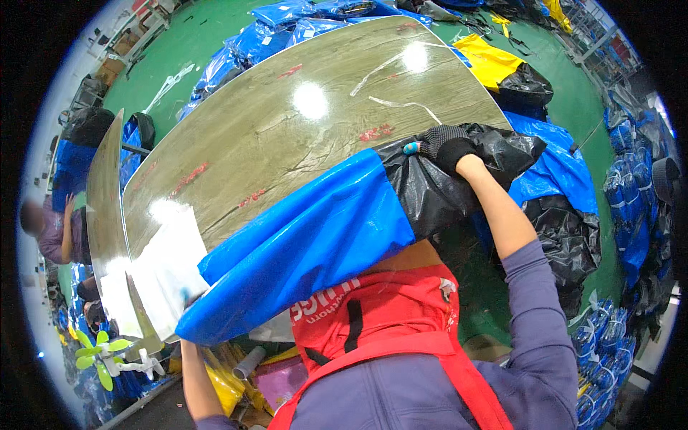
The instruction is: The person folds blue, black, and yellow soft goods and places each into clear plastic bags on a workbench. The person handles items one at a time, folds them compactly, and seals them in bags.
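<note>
A long blue-and-black plastic bag (308,240) lies slantwise across the near edge of a wood-patterned table (279,132). My right hand (446,147), in a dark knitted glove with a light blue fingertip showing, is closed on the black end of the bag and bunches its creased plastic. At the bag's blue end, my left hand (188,297) is mostly hidden. Its wrist passes under the blue plastic and only blurred fingers show past the edge, seemingly gripping that end. White sheets (172,265) lie on the table beside it.
Blue packed bundles (251,44) are heaped behind the table. Yellow-and-black (494,64) and blue-and-black bags (562,215) lie to the right. Tied blue bundles (602,351) stand at the lower right. A small green fan (100,351) and another person (54,229) are at the left.
</note>
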Tool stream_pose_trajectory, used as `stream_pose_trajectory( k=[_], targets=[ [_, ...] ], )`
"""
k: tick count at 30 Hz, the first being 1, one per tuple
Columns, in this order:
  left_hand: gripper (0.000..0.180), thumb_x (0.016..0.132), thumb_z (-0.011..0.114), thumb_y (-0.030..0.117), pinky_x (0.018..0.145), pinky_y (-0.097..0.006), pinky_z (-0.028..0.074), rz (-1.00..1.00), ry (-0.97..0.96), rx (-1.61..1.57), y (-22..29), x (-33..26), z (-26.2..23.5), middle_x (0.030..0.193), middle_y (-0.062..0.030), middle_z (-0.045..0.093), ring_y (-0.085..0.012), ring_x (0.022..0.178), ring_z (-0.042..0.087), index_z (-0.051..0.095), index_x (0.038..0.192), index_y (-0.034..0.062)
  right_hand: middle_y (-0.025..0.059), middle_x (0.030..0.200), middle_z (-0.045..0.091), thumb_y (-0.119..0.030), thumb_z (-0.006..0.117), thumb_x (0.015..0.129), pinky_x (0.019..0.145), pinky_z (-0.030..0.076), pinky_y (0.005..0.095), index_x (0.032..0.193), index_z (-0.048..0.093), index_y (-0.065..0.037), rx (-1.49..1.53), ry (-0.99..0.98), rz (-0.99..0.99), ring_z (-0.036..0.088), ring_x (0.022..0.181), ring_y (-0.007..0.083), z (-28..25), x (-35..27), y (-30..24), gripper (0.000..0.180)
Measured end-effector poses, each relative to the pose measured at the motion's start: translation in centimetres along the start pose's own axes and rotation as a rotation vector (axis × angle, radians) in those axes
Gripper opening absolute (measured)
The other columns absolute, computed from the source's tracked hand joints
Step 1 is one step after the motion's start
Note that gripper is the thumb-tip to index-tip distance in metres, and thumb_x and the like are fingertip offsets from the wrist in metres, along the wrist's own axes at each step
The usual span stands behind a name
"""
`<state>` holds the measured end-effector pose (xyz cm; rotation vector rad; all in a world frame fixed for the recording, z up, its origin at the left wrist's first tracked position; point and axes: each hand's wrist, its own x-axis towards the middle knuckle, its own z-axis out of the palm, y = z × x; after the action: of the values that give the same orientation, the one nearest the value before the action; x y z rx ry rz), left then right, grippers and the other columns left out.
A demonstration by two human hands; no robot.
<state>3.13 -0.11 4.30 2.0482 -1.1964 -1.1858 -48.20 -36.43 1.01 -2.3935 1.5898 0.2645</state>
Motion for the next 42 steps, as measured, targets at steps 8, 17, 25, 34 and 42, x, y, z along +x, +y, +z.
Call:
stream_pose_trajectory(
  k=[8,17,25,34,42],
  targets=[
    [0.028,0.098,0.046,0.020,0.083,-0.041,0.050,0.084,0.867,-0.978,-11.7,0.5,5.3,0.104,-0.0126,0.067,-0.0256,0.096,0.063,0.059,0.113,-0.0001,0.0195,0.104,0.066,-0.070,0.044,0.084,0.088,0.048,0.0444,0.101,0.071,-0.010,0.035,-0.072,-0.034,0.063,0.097,0.0380,-1.8,0.4,-0.4,0.068],
    [0.045,0.089,0.048,0.017,0.097,-0.044,0.044,0.310,1.248,0.556,1.9,4.4,4.2,0.125,-0.0222,0.057,-0.0407,0.113,0.055,0.050,0.131,0.0011,0.0178,0.100,0.067,-0.067,0.037,0.087,0.085,0.048,0.0504,0.097,0.071,-0.013,-0.083,-0.020,0.090,0.064,0.096,0.0363,-0.6,2.2,-0.7,0.065],
    [0.065,0.087,0.052,0.046,0.114,-0.054,0.015,0.124,0.196,1.122,11.2,8.8,11.3,0.145,-0.0262,0.035,-0.0425,0.137,0.028,0.043,0.140,0.0092,0.0197,0.104,0.067,-0.061,0.039,0.090,0.087,0.048,0.0464,0.100,0.072,-0.008,-0.071,-0.023,0.047,0.065,0.098,0.0353,-0.3,1.7,-0.4,0.062],
    [0.083,0.079,0.054,0.065,0.111,-0.062,0.002,0.808,0.070,0.823,22.8,14.7,29.4,0.153,-0.0220,0.023,-0.0423,0.141,0.018,0.037,0.145,0.0167,0.0165,0.115,0.063,-0.045,0.050,0.089,0.089,0.046,0.0475,0.118,0.061,-0.013,-0.066,0.427,-0.254,0.060,0.104,0.0347,-3.6,-3.0,1.5,0.044],
    [0.092,0.078,0.055,0.065,0.114,-0.056,0.011,1.041,0.165,0.717,24.3,15.7,32.7,0.143,-0.0319,0.031,-0.0486,0.136,0.023,0.037,0.137,-0.0032,0.0133,0.129,0.055,-0.042,0.052,0.091,0.100,0.037,0.0484,0.123,0.061,-0.019,0.005,0.581,-0.097,0.053,0.116,0.0334,0.1,-5.7,8.5,0.040]
  ],
)
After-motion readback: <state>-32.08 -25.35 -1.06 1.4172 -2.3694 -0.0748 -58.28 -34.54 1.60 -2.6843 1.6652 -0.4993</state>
